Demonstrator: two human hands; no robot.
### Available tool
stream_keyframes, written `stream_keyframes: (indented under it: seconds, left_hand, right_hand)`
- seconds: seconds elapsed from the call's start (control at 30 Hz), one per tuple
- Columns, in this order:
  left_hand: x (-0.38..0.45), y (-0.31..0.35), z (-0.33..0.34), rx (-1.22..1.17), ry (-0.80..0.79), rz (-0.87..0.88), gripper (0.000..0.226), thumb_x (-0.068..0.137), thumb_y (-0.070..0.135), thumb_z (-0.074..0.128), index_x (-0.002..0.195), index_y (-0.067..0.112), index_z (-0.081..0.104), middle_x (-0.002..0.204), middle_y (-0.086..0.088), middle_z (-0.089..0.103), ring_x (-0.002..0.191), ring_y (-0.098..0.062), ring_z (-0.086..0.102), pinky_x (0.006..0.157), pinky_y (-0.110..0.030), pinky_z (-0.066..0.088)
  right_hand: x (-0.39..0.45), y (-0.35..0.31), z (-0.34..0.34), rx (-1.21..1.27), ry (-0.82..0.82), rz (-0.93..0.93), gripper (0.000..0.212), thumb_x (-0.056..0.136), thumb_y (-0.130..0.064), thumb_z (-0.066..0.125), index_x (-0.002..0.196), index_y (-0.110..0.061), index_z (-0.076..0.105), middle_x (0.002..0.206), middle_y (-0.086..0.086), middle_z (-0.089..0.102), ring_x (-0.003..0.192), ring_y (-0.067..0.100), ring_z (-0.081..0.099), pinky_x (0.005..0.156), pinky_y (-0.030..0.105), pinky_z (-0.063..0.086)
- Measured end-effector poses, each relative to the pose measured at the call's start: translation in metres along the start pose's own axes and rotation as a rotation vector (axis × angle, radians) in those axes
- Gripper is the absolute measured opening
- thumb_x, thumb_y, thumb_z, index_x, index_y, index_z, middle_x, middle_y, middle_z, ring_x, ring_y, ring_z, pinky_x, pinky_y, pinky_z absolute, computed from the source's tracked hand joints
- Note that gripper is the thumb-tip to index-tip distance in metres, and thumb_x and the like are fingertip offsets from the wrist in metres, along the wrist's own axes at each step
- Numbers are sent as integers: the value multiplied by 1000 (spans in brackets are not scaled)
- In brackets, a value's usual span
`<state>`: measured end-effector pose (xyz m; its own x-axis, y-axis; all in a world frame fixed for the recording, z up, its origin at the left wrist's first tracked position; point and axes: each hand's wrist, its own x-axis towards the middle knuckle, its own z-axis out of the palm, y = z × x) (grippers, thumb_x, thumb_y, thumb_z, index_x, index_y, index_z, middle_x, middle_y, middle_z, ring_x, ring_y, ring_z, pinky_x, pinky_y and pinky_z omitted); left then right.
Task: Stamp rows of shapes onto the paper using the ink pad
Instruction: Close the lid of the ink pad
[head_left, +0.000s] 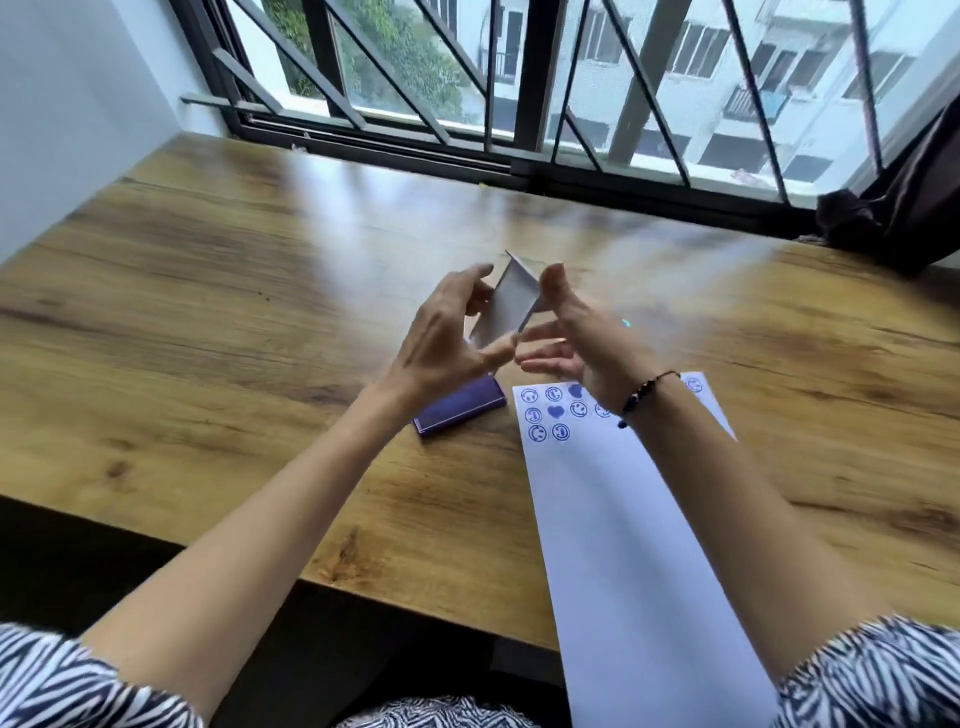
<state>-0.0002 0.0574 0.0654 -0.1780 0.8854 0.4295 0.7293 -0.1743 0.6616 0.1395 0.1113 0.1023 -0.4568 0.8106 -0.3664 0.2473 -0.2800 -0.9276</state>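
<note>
The grey-white ink pad lid (506, 306) is tilted up on edge above the table, held between both hands. My left hand (447, 338) grips its left side, fingers behind and thumb at its lower corner. My right hand (571, 332) holds its right edge, thumb on top and fingers spread beneath. The purple ink pad base (462, 410) lies on the table under my left wrist. Just to its right lies the white paper (634, 545), with rows of blue smiley faces and hearts (556, 413) stamped at its far end. No stamp is clearly visible.
The wooden table (234, 312) runs back to a barred window (519, 104). A dark curtain (893, 208) bunches at the far right corner. A tiny teal spot (626, 322) shows behind my right hand. The paper overhangs the table's near edge.
</note>
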Motion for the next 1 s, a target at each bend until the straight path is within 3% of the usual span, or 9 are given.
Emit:
stream_keyframes:
  seconds: [0.1, 0.2, 0.27, 0.37, 0.53, 0.67, 0.77, 0.87, 1.0]
  left_hand:
    - [-22, 3, -8, -33, 5, 9, 69, 69, 17, 73, 125, -4, 40, 108, -23, 60, 96, -24, 59, 88, -18, 42]
    - [-36, 5, -17, -61, 13, 42, 69, 68, 21, 73, 123, -5, 41, 109, -22, 60, 98, -24, 59, 90, -25, 45]
    - [-42, 5, -23, -72, 41, 62, 71, 67, 24, 73, 122, -5, 41, 108, -22, 59, 98, -24, 59, 90, -27, 47]
    - [-47, 6, -31, -99, 99, 77, 72, 67, 30, 69, 123, -5, 38, 110, -23, 57, 99, -24, 58, 90, -26, 47]
    - [-59, -2, -30, -111, 45, 98, 75, 71, 23, 70, 129, -4, 31, 118, -16, 51, 111, -23, 53, 99, -32, 45]
    - [-81, -31, -31, 47, -124, -113, 97, 68, 26, 74, 141, 9, 12, 131, -19, 46, 118, -29, 46, 103, -40, 38]
    - [-98, -47, -31, 113, -175, -271, 108, 65, 30, 75, 143, 15, 2, 132, -17, 45, 120, -30, 41, 106, -35, 30]
    - [-104, -48, -27, 131, -115, -267, 104, 67, 32, 72, 143, 12, 4, 128, -15, 49, 118, -30, 40, 106, -39, 33]
    - [-108, -48, -23, 156, -48, -243, 96, 70, 31, 66, 142, 10, 6, 128, -13, 51, 117, -32, 42, 102, -46, 37]
  right_hand:
    - [-8, 10, 16, 160, -148, 101, 50, 81, -64, 43, 84, -18, 61, 68, 10, 71, 63, 22, 71, 60, 31, 61]
    - [-16, 21, 23, 232, -323, 167, 56, 81, -65, 41, 110, -21, 58, 95, 14, 67, 89, 27, 68, 81, 38, 57]
    - [-22, 24, 26, 311, -442, 188, 82, 71, -72, 40, 130, -16, 46, 117, 18, 59, 108, 32, 60, 95, 44, 49]
    - [-30, 19, 30, 415, -506, 200, 100, 60, -72, 43, 134, -5, 39, 132, 26, 51, 120, 37, 54, 105, 48, 41]
    - [-35, 16, 42, 121, -304, 42, 27, 83, -43, 56, 97, -20, 59, 88, 7, 62, 83, 21, 63, 87, 35, 52]
    - [-35, 26, 51, -431, 92, -217, 50, 68, -48, 72, 100, -15, 52, 81, -5, 55, 75, 10, 53, 63, 23, 36]
    - [-37, 42, 64, -819, 213, -279, 65, 64, -54, 71, 106, -9, 50, 100, 10, 60, 98, 26, 56, 72, 30, 37]
    - [-37, 62, 80, -1065, 257, -239, 76, 67, -59, 64, 119, -7, 43, 122, 21, 52, 115, 37, 46, 92, 41, 41]
    - [-32, 69, 88, -1136, 333, -248, 81, 69, -59, 61, 125, -5, 37, 123, 25, 49, 115, 38, 42, 92, 43, 41]
